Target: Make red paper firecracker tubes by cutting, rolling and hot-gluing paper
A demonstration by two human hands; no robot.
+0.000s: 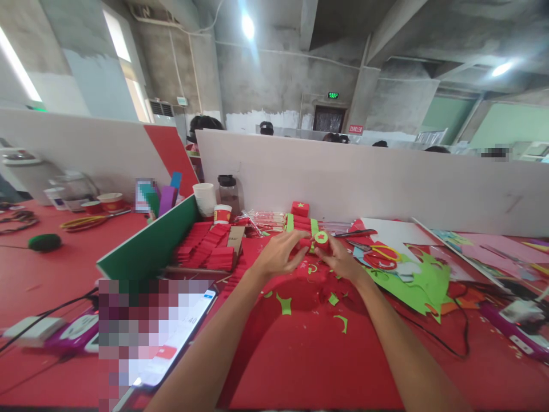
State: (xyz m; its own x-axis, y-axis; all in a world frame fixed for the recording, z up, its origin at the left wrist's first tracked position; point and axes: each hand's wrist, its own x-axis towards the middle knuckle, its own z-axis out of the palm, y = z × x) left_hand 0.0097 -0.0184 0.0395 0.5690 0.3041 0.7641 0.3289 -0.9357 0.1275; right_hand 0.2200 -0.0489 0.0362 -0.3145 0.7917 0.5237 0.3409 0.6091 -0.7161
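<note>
A small red cylinder (322, 246) has a light green disc with a red star on its end. My right hand (343, 262) is closed around its right side. Just left of it, my left hand (281, 253) is curled, with thumb and fingertips around a small red piece (303, 244) beside the cylinder; its exact shape is partly hidden by the fingers. Behind my hands lie red rolls with light green bands (302, 222), with a red block bearing a star (300, 208) above them. Green scraps (283, 304) are scattered on the red table (300, 366) below.
Stacked red strips (210, 246) and a lit phone (182, 337) are on the left. Paper cups (205, 199) and a bottle (229, 194) stand behind. To the right are yellow-handled scissors (386, 253), a cut green sheet (422, 280) and a black cable (465, 337). A white partition (364, 177) bounds the back.
</note>
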